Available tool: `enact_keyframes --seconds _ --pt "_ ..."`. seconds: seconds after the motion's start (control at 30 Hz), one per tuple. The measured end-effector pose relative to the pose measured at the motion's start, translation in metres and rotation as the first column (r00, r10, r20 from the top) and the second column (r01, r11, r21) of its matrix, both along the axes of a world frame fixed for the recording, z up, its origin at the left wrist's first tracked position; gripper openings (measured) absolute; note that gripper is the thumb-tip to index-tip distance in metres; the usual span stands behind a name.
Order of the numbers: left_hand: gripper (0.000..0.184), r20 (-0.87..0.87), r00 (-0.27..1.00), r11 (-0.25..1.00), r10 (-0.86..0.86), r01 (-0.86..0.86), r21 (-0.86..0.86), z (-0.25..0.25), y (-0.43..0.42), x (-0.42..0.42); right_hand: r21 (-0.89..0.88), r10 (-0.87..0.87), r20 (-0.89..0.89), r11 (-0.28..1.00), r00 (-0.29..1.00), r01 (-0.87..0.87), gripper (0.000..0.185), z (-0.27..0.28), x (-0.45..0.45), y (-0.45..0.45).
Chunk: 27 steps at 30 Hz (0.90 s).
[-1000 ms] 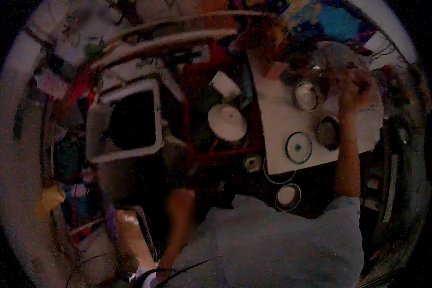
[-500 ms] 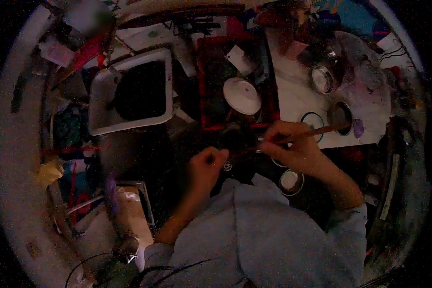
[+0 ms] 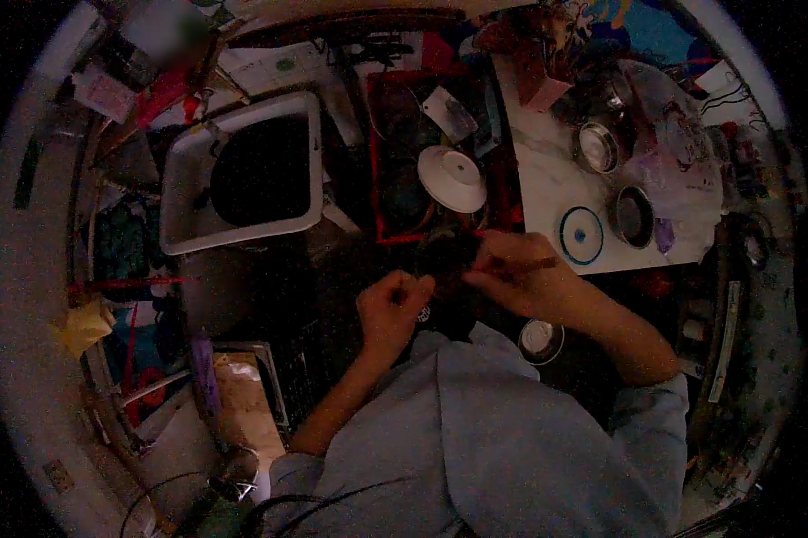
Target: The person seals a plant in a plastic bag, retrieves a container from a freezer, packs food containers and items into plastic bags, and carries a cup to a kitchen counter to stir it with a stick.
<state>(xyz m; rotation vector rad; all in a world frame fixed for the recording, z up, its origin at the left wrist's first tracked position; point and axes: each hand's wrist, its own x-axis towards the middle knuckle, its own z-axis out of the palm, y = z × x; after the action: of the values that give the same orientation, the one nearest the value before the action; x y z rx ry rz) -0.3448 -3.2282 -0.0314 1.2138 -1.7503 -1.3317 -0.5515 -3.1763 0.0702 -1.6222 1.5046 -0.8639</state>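
Observation:
My left hand (image 3: 395, 307) is closed, thumb and index finger pinched together in front of my chest. What the pinch holds is too dark to make out. Just below its fingertips a small pale patterned piece (image 3: 424, 314) partly shows. My right hand (image 3: 534, 276) is closed around a thin brown stick (image 3: 543, 264), a short length of which sticks out past the knuckles. The stick's other end is lost in the dark between the hands. A small round metal bowl (image 3: 540, 339) lies below my right wrist.
Ahead stands a red crate (image 3: 375, 193) with a white upturned dish (image 3: 453, 179) in it. A white basin (image 3: 175, 202) with a black round interior is at left. On the pale tabletop (image 3: 547, 193) at right sit a blue-rimmed disc (image 3: 581, 236) and metal bowls (image 3: 634, 217).
The stick in my right hand has turned, so less of it shows to the right. My right hand has shifted slightly left, closer to my left hand.

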Motion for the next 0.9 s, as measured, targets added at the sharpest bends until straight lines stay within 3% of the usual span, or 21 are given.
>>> enact_keyframes --seconds 0.07,0.1,0.17,0.3,0.37,0.4,0.47,0.5,0.57,0.7,0.77,0.8,0.87,0.9 --pt "0.030 0.006 1.000 1.000 -0.006 0.006 -0.002 -0.002 -0.003 0.001 -0.230 -0.092 -0.188 0.972 0.978 0.047 0.015 -0.013 0.001 -0.009" --pt "0.030 -0.005 1.000 1.000 0.006 -0.006 -0.002 -0.003 -0.002 0.001 -0.230 -0.092 -0.189 0.972 0.978 0.048 0.015 -0.010 0.001 -0.008" --pt "0.031 -0.016 1.000 1.000 0.019 -0.019 -0.002 -0.003 -0.002 0.001 -0.011 -0.002 -0.203 1.000 0.979 0.000 0.013 -0.002 -0.001 -0.006" --pt "0.030 0.041 0.999 1.000 0.023 -0.023 0.006 0.001 -0.004 0.004 -0.171 0.019 -0.055 0.985 0.998 -0.028 0.013 -0.012 0.002 -0.012" --pt "0.029 0.041 0.999 1.000 0.019 -0.019 0.010 -0.001 -0.004 0.006 0.058 -0.105 -0.080 0.992 0.991 0.109 0.014 -0.012 -0.001 -0.010" --pt "0.029 0.022 0.999 1.000 0.025 -0.025 -0.003 -0.005 -0.004 0.006 0.058 -0.105 -0.080 0.992 0.991 0.109 0.014 -0.014 0.001 -0.009" --pt "0.028 0.004 1.000 0.999 0.030 -0.030 -0.014 -0.006 -0.004 0.007 0.003 -0.147 0.091 0.989 0.985 0.147 0.017 -0.017 0.006 -0.007" --pt "0.028 0.015 0.999 0.999 0.033 -0.033 -0.002 -0.004 -0.004 0.007 0.003 -0.148 0.091 0.989 0.985 0.148 0.017 -0.013 0.003 -0.008" --pt "0.029 0.026 0.999 0.999 0.033 -0.033 0.008 -0.003 -0.003 0.007 0.108 -0.039 -0.098 0.993 0.994 0.049 0.018 -0.004 -0.006 -0.009" --pt "0.030 0.000 0.999 0.998 0.043 -0.043 0.051 0.001 -0.003 0.006 -0.070 -0.175 0.035 0.982 0.984 0.178 0.019 -0.013 -0.002 -0.008" --pt "0.030 0.005 0.999 0.998 0.045 -0.045 0.047 0.002 -0.003 0.005 0.063 0.005 -0.063 0.998 0.998 -0.001 0.018 -0.009 -0.011 -0.007" --pt "0.030 0.010 0.999 0.998 0.044 -0.044 0.046 0.003 -0.002 0.006 0.063 0.002 -0.063 0.998 0.998 0.002 0.018 -0.014 -0.010 -0.007" --pt "0.030 0.015 0.999 0.998 0.043 -0.044 0.047 0.001 -0.002 0.007 -0.213 -0.100 -0.268 0.976 0.958 0.043 0.017 -0.027 -0.009 -0.009" --pt "0.031 0.013 0.999 0.998 0.046 -0.047 0.047 -0.002 -0.003 0.007 -0.213 -0.101 -0.266 0.976 0.959 0.044 0.017 -0.023 -0.008 -0.009"
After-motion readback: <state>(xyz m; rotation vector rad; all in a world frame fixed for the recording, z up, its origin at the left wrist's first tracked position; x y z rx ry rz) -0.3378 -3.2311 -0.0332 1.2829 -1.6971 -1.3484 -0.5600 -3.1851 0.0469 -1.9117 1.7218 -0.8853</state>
